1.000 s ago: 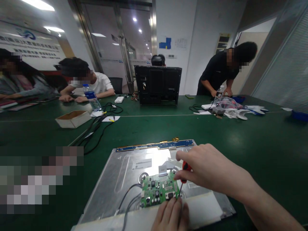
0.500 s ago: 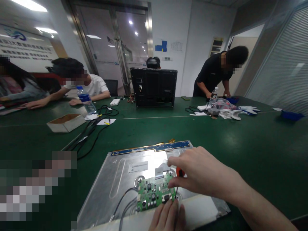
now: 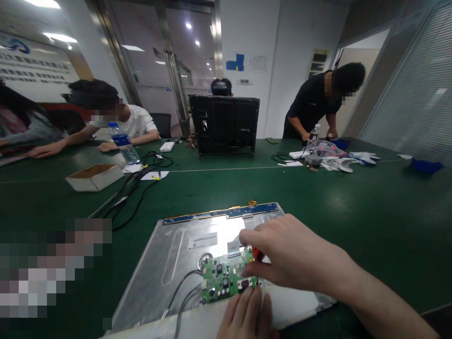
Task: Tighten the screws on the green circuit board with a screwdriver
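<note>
A green circuit board [image 3: 226, 278] lies on the silvery metal back of a flat display panel [image 3: 169, 273]. Cables run from its left side, and a flat ribbon joins its top. My right hand [image 3: 282, 249] is closed around the red handle of a screwdriver [image 3: 257, 255], over the board's right side. The tool points down at the board's lower right corner; its tip is hard to see. My left hand [image 3: 245, 313] rests with fingers stretched out, fingertips touching the board's lower edge near that corner. Its thumb is hidden.
Black cables [image 3: 136, 190] and an open white box [image 3: 94, 178] lie to the left, by a water bottle [image 3: 124, 145]. A black monitor casing [image 3: 224, 125] stands across the green table [image 3: 205, 188]. Gloves [image 3: 339, 163] and a plastic bag lie far right. Several people sit or stand around.
My right hand and the screwdriver have shifted slightly left, with the handle tilting more. My left hand stays by the board's lower edge. The whole view has moved a little.
</note>
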{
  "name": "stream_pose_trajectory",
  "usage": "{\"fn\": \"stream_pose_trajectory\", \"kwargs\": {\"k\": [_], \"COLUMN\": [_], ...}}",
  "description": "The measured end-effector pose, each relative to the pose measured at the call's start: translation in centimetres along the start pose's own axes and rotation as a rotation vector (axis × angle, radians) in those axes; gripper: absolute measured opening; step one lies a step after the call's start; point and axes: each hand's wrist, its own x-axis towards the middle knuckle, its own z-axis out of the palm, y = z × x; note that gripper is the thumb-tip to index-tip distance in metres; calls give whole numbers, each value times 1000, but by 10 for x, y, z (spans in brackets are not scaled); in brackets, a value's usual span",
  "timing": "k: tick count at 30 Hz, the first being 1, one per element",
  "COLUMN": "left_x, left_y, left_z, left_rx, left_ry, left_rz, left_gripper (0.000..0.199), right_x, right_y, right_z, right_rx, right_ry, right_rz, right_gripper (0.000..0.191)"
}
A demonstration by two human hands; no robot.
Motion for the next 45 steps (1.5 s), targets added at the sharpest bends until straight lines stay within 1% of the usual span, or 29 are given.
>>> {"fn": "stream_pose_trajectory", "kwargs": {"k": [2, 4, 6, 9, 11, 13, 14, 17, 18, 19, 22, 23, 25, 27, 28, 30, 31, 32, 33, 36, 38, 40, 41, 43, 45], "left_x": [1, 1, 1, 1, 2, 3, 4, 4, 4, 4, 5, 6, 7, 9, 9, 10, 10, 10, 10, 10, 9, 8, 7, 7, 8], "left_y": [-2, -2, -1, 1, 1, 0, -1, -1, -1, -1, 1, 1, 2, 2, 2, 1, 2, 2, 2, 4, 4, 3, 3, 3, 4], "left_z": [-1, -2, -2, -2, -3, -4, -5, -6, -6, -6, -6, -6, -7, -9, -10, -12, -13, -13, -12, -9, -7, -5, -5, -6, -7], "left_rx": [-4, -7, -7, -1, -3, -9, -12, -27, -31, -35, -39, -42, -46, -47, -48, -51, -52, -54, -55, -57, -55, -48, -44, -40, -47], "left_ry": [-1, -3, -8, -10, 2, 10, 9, -11, -15, -17, 9, 22, 29, 9, -6, -15, -17, -18, -19, 6, 37, 33, 21, 7, 11], "left_rz": [24, 17, -6, -18, -10, -4, -7, -1, -5, -6, -31, -39, -48, -35, -26, -23, -25, -29, -35, -53, -73, -58, -40, -33, -58], "left_gripper": [31, 31, 33, 33, 34, 34, 33, 31, 32, 32, 34, 35, 36, 36, 36, 35, 35, 36, 36, 37, 37, 37, 37, 36, 34], "right_x": [2, 4, 5, 3, 1, 0, 0, 1, 1, 2, 0, -1, -2, -3, -3, -1, 0, 0, 0, 0, -1, -1, 0, 1, 1], "right_y": [-1, -1, -1, 2, 5, 7, 7, 8, 8, 8, 9, 10, 9, 7, 6, 4, 3, 2, 2, 3, 4, 5, 5, 4, 4], "right_z": [2, 3, 2, 0, -2, -3, -3, 0, 0, 1, 0, -1, -3, -3, -3, -1, 0, 1, 1, -1, -3, -4, -4, -2, -2], "right_rx": [-44, -67, -64, 5, 61, 71, 54, -11, -25, -30, 3, 20, 47, 46, 34, -1, -18, -28, -29, 19, 51, 53, 40, -4, -44], "right_ry": [9, 11, 16, 21, 8, -3, -4, -5, -3, 0, 15, 18, 14, 7, 2, -8, -10, -9, -6, 6, 6, 0, -4, -5, 2], "right_rz": [49, 59, 46, 18, -19, -29, -12, 48, 50, 41, -3, -18, -53, -61, -46, 8, 29, 37, 34, -26, -62, -67, -51, -1, 20], "right_gripper": [33, 37, 30, 8, 10, 10, 12, 38, 41, 38, 14, 11, 13, 12, 16, 30, 34, 34, 31, 9, 13, 15, 19, 31, 35]}}
